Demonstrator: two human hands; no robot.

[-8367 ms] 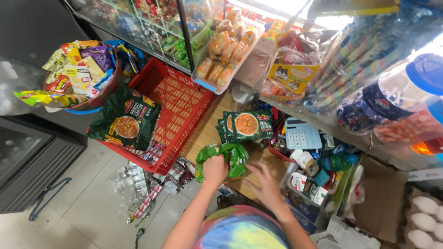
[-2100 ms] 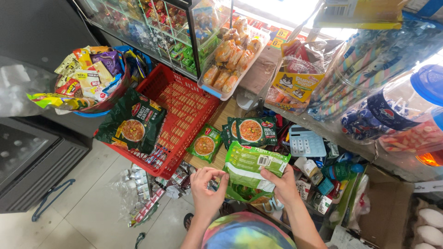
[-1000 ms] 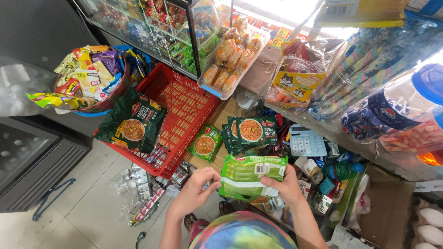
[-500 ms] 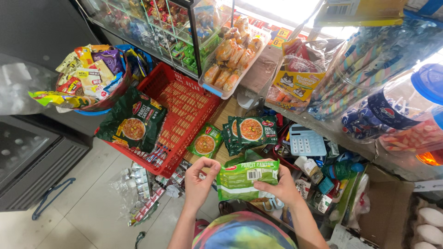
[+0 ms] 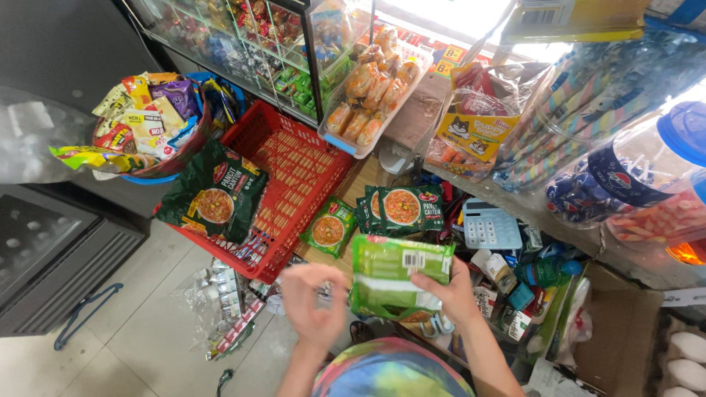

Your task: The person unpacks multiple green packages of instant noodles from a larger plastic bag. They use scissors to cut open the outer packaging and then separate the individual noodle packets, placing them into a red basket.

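Right hand (image 5: 452, 294): fingers clamp the light green noodle multipack (image 5: 397, 276), held above the wooden counter (image 5: 360, 184).
Left hand (image 5: 315, 309): blurred, fingers loose, holding nothing, just left of the pack.
Nearby: single green packet (image 5: 329, 227), dark green stack (image 5: 401, 208), red basket (image 5: 290, 173).

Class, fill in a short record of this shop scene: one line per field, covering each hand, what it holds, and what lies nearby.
right hand: grips light green noodle multipack, lifted above the counter
left hand: open, empty, beside the pack, blurred
counter: single green noodle packet; dark green packets
red basket: dark green pack draped over its front rim
nearby: calculator
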